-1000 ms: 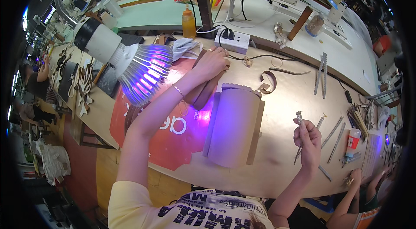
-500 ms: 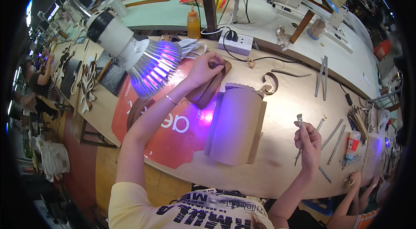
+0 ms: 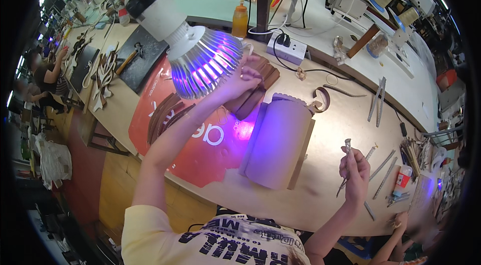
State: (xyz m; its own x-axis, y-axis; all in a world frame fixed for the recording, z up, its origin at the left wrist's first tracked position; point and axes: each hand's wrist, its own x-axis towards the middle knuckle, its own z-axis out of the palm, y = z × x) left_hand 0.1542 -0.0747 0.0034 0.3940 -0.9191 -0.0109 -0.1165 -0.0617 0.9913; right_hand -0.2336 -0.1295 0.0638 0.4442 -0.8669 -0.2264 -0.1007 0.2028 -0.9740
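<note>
The right hand (image 3: 354, 174) is pinching a thin metal tool (image 3: 346, 151) upright between closed fingers, low on its shaft, above the bare bench to the right of the block. The left hand (image 3: 241, 79) is reaching far forward and closing its fingers over a stack of brown leather pieces (image 3: 255, 92) lying beyond the block, just under the lamp.

The bench (image 3: 330, 114) is running wide and pale under everything, with a red mat (image 3: 195, 150) covering its left part. A tan block (image 3: 278, 140) is lying on the mat's right edge, between the two hands. The lamp (image 3: 193, 47), white-necked with a ribbed shade, is hanging over the mat and throwing violet light onto it. A curled strap (image 3: 323, 98) is lying near the block's far corner, and more metal tools (image 3: 386, 170) are lying right of the held one.

The leather is probably light and floppy, so gripping the stack's whole edge would keep the pieces together. The tool looks stiff, slim and slippery; holding it near the middle should steady it.
</note>
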